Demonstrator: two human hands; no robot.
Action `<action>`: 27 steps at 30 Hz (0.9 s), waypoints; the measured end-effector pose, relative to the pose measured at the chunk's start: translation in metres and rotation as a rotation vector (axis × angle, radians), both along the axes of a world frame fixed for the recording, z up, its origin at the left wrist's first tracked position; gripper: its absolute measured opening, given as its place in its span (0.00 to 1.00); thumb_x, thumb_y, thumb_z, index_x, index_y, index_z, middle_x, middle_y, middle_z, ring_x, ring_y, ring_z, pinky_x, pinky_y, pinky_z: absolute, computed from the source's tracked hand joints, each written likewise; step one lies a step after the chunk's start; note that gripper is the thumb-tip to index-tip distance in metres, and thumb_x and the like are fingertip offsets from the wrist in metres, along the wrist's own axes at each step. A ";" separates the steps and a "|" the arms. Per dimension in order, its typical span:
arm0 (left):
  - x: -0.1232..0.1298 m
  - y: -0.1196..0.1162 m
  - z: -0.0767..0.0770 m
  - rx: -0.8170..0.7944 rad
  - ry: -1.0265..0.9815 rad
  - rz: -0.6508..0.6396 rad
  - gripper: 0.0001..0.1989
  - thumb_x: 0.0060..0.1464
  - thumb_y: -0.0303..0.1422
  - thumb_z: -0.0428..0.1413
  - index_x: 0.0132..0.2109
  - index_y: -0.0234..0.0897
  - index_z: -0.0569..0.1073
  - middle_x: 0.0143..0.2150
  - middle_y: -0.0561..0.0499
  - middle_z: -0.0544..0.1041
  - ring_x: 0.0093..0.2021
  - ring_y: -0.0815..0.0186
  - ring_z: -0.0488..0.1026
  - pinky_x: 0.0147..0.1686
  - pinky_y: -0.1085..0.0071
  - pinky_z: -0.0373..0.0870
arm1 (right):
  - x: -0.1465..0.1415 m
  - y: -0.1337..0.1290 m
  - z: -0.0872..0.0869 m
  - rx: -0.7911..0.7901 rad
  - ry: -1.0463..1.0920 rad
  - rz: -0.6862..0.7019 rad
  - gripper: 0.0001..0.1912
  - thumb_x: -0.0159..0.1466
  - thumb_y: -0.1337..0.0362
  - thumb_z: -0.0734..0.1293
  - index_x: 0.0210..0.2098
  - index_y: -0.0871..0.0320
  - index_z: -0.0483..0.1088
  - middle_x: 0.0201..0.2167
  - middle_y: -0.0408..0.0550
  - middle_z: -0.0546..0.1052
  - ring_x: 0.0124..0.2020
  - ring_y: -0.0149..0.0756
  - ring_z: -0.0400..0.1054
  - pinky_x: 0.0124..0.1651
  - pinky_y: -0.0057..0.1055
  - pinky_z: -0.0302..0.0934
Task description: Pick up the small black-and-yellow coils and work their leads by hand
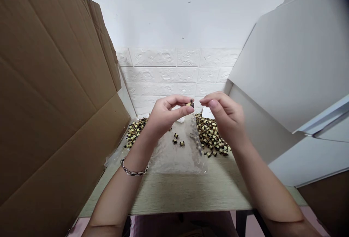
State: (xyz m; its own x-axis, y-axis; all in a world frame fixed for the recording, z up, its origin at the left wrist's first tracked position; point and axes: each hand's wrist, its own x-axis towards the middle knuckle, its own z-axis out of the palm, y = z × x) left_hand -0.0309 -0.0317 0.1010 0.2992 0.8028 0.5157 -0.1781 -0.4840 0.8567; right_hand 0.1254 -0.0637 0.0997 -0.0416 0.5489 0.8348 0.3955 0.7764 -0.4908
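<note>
Between the thumb and fingertips of my left hand (170, 111) is a small black and yellow part (190, 104), held up above the table. My right hand (225, 115) is just to the right of it, thumb and index finger bent close together; whether anything tiny is between them cannot be made out. Below, on a clear plastic sheet (177, 162), lie a few loose parts of the same kind (182, 143). A large pile of them (214, 138) spreads under my right hand, and another pile (135, 129) lies to the left, partly behind my left hand.
Tall brown cardboard (54, 84) stands along the left side. White panels (297, 55) rise on the right. A white brick-patterned wall (163, 73) closes off the back of the wooden table (185, 193). A small white piece (207, 113) lies behind the right pile.
</note>
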 end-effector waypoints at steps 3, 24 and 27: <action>-0.001 0.002 0.000 0.136 0.050 0.191 0.11 0.36 0.34 0.61 0.32 0.39 0.74 0.30 0.53 0.73 0.34 0.70 0.69 0.36 0.72 0.64 | 0.001 0.001 0.001 -0.176 0.015 0.129 0.10 0.59 0.59 0.59 0.31 0.55 0.70 0.31 0.42 0.72 0.35 0.29 0.64 0.39 0.28 0.57; -0.010 -0.002 0.005 0.639 0.369 0.559 0.09 0.43 0.37 0.57 0.34 0.42 0.75 0.29 0.53 0.74 0.34 0.67 0.68 0.41 0.68 0.59 | -0.006 0.015 -0.006 -0.455 0.015 0.259 0.11 0.54 0.56 0.64 0.24 0.57 0.71 0.24 0.42 0.74 0.31 0.31 0.66 0.38 0.29 0.58; -0.010 -0.004 0.005 0.652 0.421 0.607 0.09 0.43 0.39 0.56 0.34 0.43 0.75 0.29 0.53 0.74 0.34 0.67 0.68 0.42 0.66 0.57 | -0.007 0.018 -0.008 -0.457 0.026 0.284 0.11 0.55 0.57 0.63 0.25 0.58 0.70 0.25 0.41 0.72 0.30 0.29 0.64 0.37 0.28 0.57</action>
